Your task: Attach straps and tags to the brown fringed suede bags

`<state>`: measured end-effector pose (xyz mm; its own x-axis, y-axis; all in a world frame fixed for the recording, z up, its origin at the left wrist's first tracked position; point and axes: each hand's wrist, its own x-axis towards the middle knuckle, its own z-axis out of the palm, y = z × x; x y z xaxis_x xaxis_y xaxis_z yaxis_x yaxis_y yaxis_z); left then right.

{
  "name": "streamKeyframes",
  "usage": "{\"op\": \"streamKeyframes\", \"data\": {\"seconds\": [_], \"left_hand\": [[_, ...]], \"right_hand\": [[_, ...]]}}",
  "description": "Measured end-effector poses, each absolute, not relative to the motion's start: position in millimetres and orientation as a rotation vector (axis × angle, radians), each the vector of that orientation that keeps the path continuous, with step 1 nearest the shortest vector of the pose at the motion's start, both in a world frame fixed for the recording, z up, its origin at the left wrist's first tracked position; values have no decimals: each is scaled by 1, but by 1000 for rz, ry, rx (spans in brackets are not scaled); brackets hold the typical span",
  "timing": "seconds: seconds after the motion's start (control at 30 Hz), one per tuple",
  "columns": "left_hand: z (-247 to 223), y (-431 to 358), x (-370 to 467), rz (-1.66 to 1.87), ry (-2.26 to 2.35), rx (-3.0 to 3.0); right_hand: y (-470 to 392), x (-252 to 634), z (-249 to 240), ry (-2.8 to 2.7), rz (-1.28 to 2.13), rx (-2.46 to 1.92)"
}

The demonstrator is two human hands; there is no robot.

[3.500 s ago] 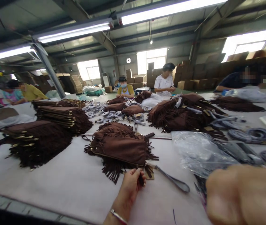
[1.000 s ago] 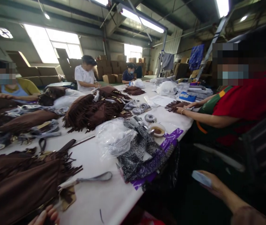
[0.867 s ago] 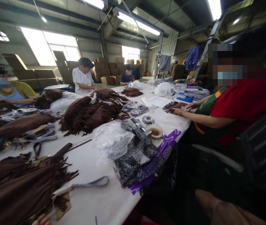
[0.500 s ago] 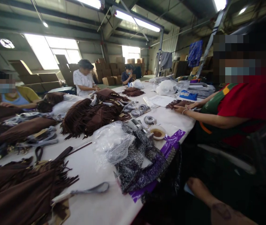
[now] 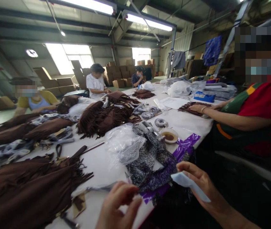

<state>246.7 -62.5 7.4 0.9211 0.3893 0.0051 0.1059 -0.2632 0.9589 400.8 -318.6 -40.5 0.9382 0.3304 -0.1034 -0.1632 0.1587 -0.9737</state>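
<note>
Two of your hands were in view, held in front at the near edge of the white desk (image 5: pixel 188 119). Your right hand (image 5: pixel 203 181) was raised at the desk's edge, its fingers gripping a pale blue sheet (image 5: pixel 184 179) that was creased and jutted out to the left. Your left hand (image 5: pixel 116 206) was nearer to you, fingers curled, with the tips of thumb and forefinger close together; blur hid whether they pinched anything, so that could not be told. To your left, a brown fringed bag (image 5: pixel 27 190) lay on the desk, with a tan tag (image 5: pixel 79 205) at its right end and a grey strap (image 5: pixel 102 187) just beside it. Beyond your hands lay a speckled black-and-white cloth (image 5: pixel 140 162) with purple plastic (image 5: pixel 186 144) beside it, a clear plastic bag (image 5: pixel 123 143) touching the cloth, and a bowl (image 5: pixel 169 135) near its far end. At the right, a co-worker in red (image 5: pixel 261 105) had a hand on a brown fringed piece (image 5: pixel 188 107)
</note>
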Motion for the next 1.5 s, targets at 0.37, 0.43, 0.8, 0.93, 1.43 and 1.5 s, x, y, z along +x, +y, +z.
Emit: {"op": "streamKeyframes", "data": {"seconds": [0.37, 0.43, 0.8, 0.93, 1.43, 1.5], "left_hand": [[-5, -115, 271, 39, 330, 1875], [-11, -113, 271, -6, 426, 1775], [-11, -113, 274, -133, 589, 1035], [-14, -113, 271, -156, 571, 977], [-41, -90, 272, -417, 326, 1348], [-46, -90, 275, -379, 295, 1333]], "right_hand": [[-313, 410, -65, -359, 334, -1778], [-334, 426, -73, -156, 265, -1812], [-307, 365, -37, -1408, -301, -1806], [-291, 369, -36, -1317, -116, -1798], [-297, 370, -29, -328, 1082, -804], [-300, 369, -31, -271, 1050, -798]]}}
